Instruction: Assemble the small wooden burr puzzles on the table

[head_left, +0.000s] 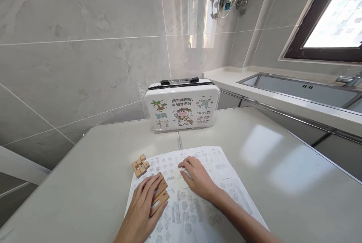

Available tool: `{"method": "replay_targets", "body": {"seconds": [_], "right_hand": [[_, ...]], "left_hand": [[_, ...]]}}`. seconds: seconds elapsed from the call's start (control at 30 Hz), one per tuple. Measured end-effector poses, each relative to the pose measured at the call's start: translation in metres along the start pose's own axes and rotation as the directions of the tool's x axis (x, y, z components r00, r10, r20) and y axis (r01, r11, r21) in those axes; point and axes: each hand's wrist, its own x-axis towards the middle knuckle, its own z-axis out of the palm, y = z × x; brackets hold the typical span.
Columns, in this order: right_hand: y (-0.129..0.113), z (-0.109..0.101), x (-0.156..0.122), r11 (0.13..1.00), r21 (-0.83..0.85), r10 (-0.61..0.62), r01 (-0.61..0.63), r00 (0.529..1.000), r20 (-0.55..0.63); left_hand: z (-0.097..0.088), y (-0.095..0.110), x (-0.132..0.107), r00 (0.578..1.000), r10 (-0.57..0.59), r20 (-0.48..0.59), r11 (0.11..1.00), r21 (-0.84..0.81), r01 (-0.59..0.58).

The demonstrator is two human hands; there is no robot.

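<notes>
My left hand (144, 202) lies over several flat wooden puzzle pieces (161, 197), its fingers along their far side and its thumb at the near edge. The numbers 1 and 2 show on two of them; the rest is partly hidden under my fingers. On the printed paper sheet (175, 182) rests my right hand (195, 175), fingers loosely bent, thumb apart from them, with nothing visible in between. Just beyond my left hand, a cluster of small wooden blocks (138, 169) sits at the sheet's upper left corner. Small diagrams cover the sheet.
A white cartoon-printed case (181, 107), wrapped in clear plastic, stands at the back of the white table (93, 182) near the tiled wall. To the right runs a counter with a sink (299, 90) beneath a window. Cables and pipes hang in the corner.
</notes>
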Motion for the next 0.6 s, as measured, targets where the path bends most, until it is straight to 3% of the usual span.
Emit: {"method": "replay_targets", "body": {"seconds": [0.17,0.3,0.47,0.6], "right_hand": [[0.001,0.001,0.000,1.000,0.014,0.006,-0.006,1.000,0.001],[-0.004,-0.009,0.001,0.998,0.058,0.022,-0.024,0.999,0.043],[-0.023,-0.054,-0.015,0.984,0.160,0.056,-0.077,0.990,0.130],[-0.027,-0.087,-0.057,0.943,0.211,0.243,-0.256,0.966,0.083]], "left_hand": [[0.003,-0.017,0.002,0.993,-0.074,-0.096,0.997,0.005,0.075],[-0.001,-0.016,0.001,0.973,-0.116,-0.200,0.993,-0.023,0.114],[-0.016,-0.003,-0.010,0.937,-0.246,-0.249,0.967,-0.128,0.220],[-0.026,-0.011,-0.030,0.854,-0.460,-0.244,0.881,-0.243,0.405]]}}
